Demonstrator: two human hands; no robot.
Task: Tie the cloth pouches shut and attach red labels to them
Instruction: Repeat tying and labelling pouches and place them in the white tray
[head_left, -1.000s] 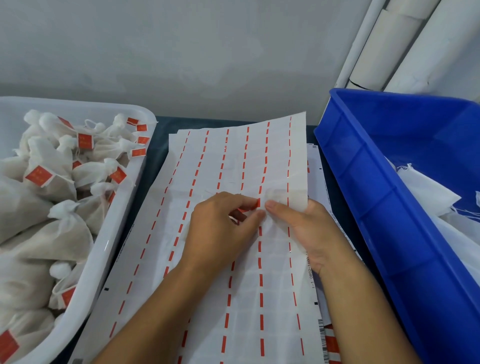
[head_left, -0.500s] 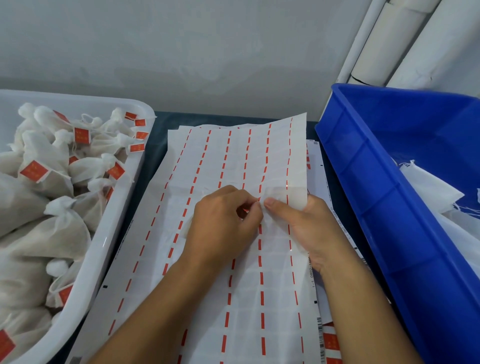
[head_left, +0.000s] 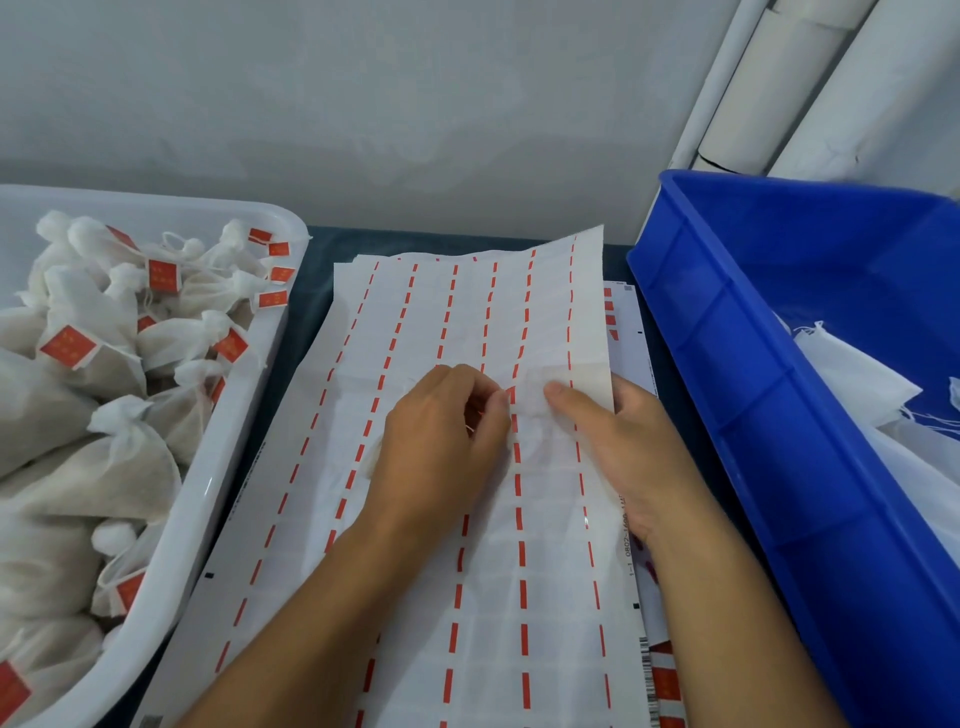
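At my far left sits the white tray, heaped with tied cloth pouches, many already wearing red labels. It shows a little further left in my view than a second ago, and the pouches inside lie as they did.

In the middle, on the dark table, the label sheet lies spread with its columns of short red dashes running away from me. Its far right corner still curls up off the sheets stacked under it.

My left hand rests on the sheet with the fingers curled in, thumb and forefinger pinching at a small red label on one of the dashed columns. The grip is the same as a second ago; the hand has barely shifted, and the label remains down at the sheet, between my two hands.

My right hand lies just beside it, partly under the lifted edge of the sheet, with the thumb pressing flat on top and the paper held between thumb and fingers. It has stayed in place too.

At my right stands the blue bin, holding loose white cloth. Behind it white rolls lean on the wall.
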